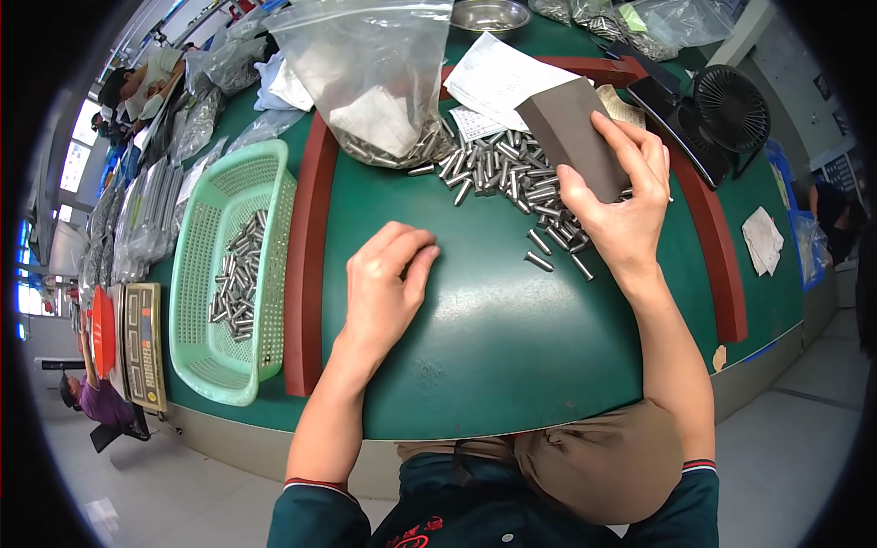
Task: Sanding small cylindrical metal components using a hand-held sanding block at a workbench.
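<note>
While my right grip (626, 201) was closed around the dark brown block (571, 137), my thumb pressed at its lower left edge and my fingers lay along its right side, leaving the broad face bare between them. The block sat slantwise over the right part of the heap of metal pins (502, 169), just in front of the white paper (493, 78); I could not tell whether its low end touched them. With its flat faces and straight edges, it seemed stiff and hard to crush, and I judged it light enough for one hand, though its weight did not show. Across the narrow width was the place to hold it, since the dull surface looked unlikely to slip. My left grip (384, 274) rested near the middle of the green counter (521, 347), fingers curled and thumb close to the forefinger; nothing showed in it, but I could not tell whether something small was hidden there. The loose pins looked hard, smooth and apt to roll, so they were best pinched across the shaft, just below the head, one at a time.
</note>
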A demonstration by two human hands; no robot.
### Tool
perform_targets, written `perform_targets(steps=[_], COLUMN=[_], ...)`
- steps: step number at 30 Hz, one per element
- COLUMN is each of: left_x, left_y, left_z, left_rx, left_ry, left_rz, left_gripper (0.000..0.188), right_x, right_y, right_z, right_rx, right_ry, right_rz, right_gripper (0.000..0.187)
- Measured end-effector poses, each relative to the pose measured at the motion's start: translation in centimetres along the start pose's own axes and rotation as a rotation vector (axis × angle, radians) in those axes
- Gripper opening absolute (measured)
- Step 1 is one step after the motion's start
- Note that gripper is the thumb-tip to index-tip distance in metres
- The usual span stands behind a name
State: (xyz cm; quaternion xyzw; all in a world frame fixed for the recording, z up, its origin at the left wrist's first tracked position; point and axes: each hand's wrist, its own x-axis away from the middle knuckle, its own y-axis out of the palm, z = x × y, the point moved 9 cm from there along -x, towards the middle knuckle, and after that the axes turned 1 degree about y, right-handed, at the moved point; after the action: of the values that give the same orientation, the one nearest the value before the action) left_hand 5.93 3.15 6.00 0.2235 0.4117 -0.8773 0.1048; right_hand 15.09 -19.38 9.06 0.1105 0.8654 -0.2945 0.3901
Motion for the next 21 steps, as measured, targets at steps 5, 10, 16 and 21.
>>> perform_targets(steps=[5, 10, 16, 21], left_x=[0.1, 1.6, 1.9, 2.0], left_y=[-1.0, 1.8, 2.7, 3.0], left_z=[-1.9, -5.1, -5.2, -5.7], left_rx=[0.219, 0.988, 1.175, 1.213], left_ry=[-0.160, -0.598, -0.586, -0.610], left_rz=[0.132, 0.082, 0.013, 0.009], left_gripper=[0.010, 0.025, 0.025, 0.026], right_x=[-0.1, 0.2, 0.5, 0.7], right_y=[0.0, -0.2, 0.4, 0.8], right_z=[-0.5, -0.8, -1.3, -1.3], right_rx=[-0.006, -0.027, -0.008, -0.010], right_ry=[-0.018, -0.018, -0.004, -0.015], right_rz=[-0.018, -0.027, -0.096, -0.111], right_gripper=[0.055, 0.056, 0.057, 0.058])
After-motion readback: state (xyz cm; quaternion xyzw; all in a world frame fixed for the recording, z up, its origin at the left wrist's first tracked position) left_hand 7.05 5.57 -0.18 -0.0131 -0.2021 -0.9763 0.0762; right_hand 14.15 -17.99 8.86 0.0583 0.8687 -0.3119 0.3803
